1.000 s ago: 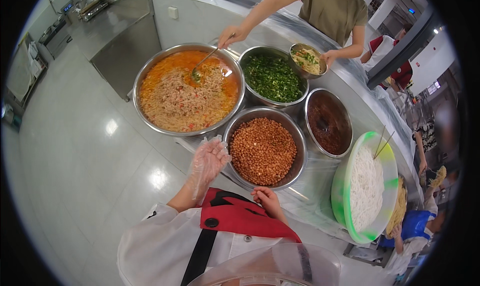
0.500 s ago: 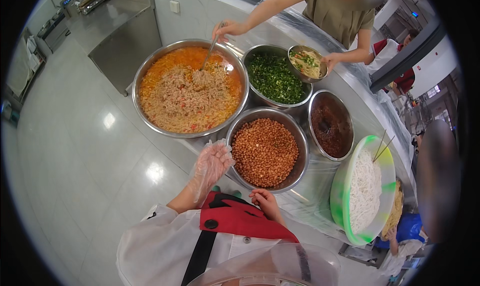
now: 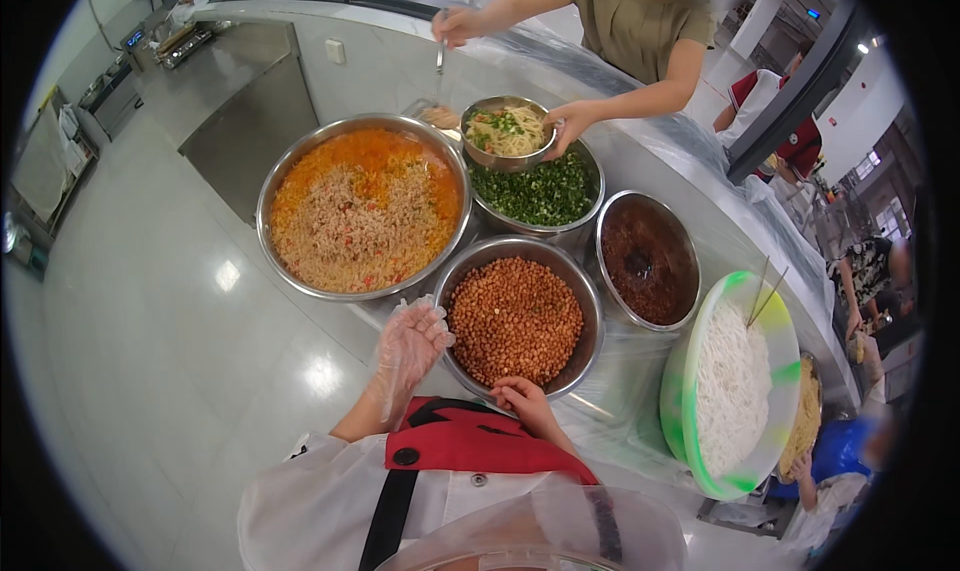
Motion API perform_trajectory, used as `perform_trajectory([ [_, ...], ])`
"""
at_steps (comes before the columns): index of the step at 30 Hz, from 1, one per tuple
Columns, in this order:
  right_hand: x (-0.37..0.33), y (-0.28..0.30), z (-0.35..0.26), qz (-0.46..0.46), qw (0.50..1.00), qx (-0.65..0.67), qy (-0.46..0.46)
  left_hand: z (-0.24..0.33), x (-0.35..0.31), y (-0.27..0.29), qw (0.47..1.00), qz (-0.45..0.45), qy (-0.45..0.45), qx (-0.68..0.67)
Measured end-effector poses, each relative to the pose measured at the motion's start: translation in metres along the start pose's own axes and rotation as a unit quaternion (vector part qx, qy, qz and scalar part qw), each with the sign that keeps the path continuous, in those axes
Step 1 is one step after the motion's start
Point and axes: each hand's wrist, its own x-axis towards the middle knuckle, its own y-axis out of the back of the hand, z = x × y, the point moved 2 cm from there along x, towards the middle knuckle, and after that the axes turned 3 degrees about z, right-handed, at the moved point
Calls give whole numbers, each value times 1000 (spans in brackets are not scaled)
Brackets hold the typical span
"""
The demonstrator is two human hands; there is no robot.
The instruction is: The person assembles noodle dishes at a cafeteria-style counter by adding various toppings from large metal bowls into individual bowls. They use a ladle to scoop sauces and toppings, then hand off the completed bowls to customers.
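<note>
My left hand point(image 3: 412, 336), in a clear plastic glove, is palm up with fingers loosely bent and apart, empty, beside a steel bowl of small reddish-brown nuts or beans point(image 3: 515, 316). At that bowl's near rim my bare right hand point(image 3: 524, 401) has its fingers curled in, with nothing seen in them. Across the counter, another person's hand point(image 3: 460, 27) lifts a ladle point(image 3: 440, 59) loaded with minced topping. That person's other hand point(image 3: 575, 124) holds a small steel bowl of noodles with chopped greens point(image 3: 506, 131).
A large steel basin of minced topping in orange oil point(image 3: 350, 226) stands at left. Behind the nuts are a bowl of chopped greens point(image 3: 535, 189) and one of dark red sauce point(image 3: 640, 256). A green-and-white tub of white noodles point(image 3: 735, 401), with chopsticks, stands right.
The other person's ladle has risen out of the large basin, and their noodle bowl has moved left toward it. My hands keep nearly the same poses; the view has shifted slightly.
</note>
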Motion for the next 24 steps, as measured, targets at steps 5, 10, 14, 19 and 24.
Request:
perform_trajectory([
  [5, 0, 14, -12, 2, 1000, 14, 0, -13, 7, -15, 1000, 4, -2, 9],
  [10, 0, 30, -41, -9, 998, 6, 63, -28, 10, -21, 1000, 6, -10, 10],
  [14, 9, 52, -75, -29, 989, 8, 142, -37, 8, -31, 999, 30, -17, 35],
  [19, 12, 71, -126, -9, 975, 5, 220, -47, 6, -36, 998, 33, -26, 50],
  [24, 16, 82, -168, 4, 965, 1, 262, -52, 6, -38, 997, 33, -32, 64],
])
